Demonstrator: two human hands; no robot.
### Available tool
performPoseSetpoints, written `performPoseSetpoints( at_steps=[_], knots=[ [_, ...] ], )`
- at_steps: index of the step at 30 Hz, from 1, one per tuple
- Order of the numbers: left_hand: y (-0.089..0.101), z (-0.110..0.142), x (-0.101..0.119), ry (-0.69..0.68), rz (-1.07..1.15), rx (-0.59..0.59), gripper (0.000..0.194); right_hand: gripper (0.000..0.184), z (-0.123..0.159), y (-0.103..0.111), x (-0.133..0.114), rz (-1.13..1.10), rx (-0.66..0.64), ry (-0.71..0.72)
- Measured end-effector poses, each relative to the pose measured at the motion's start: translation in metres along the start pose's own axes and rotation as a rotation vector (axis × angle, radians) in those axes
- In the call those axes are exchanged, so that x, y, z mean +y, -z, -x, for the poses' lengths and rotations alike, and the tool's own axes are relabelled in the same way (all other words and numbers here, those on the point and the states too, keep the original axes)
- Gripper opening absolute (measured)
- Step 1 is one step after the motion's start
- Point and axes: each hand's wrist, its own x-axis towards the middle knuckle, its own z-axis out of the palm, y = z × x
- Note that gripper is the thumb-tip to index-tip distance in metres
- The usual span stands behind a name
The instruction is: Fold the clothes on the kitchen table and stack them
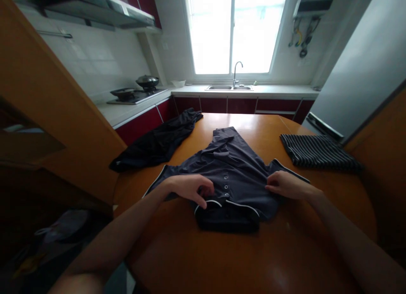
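A dark grey polo shirt [241,158] with white piping lies front up on the wooden table [222,260], its collar towards me and its hem bunched and wrinkled at the far end. Its short sleeves spread left and right, and a row of buttons runs down from the collar. My left hand [193,188] hovers at the left side of the collar, fingers curled and thumb held apart from them. On the right, by the shoulder and sleeve, my right hand [285,185] has its fingertips pressed together on the shirt's fabric.
A black garment [155,141] lies along the table's left edge. A folded striped cloth [320,152] sits at the right. Beyond are a counter with a sink [229,88], a stove with pans [147,81] and a fridge [358,61].
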Motion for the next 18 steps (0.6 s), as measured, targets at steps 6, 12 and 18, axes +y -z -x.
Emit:
performPoseSetpoints(
  at_steps=[6,12,18],
  knots=[
    [-0.012,-0.007,0.011,-0.122,-0.071,0.115,0.026,0.02,-0.002,-0.017,-0.053,-0.135,0.099,0.211],
    [-0.023,-0.02,0.009,-0.005,0.034,0.224,0.041,0.011,-0.004,-0.048,-0.09,-0.289,-0.005,0.306],
    [-0.041,-0.029,0.006,0.134,0.372,0.172,0.03,0.014,-0.008,-0.061,-0.083,-0.406,-0.046,0.17]
  ],
)
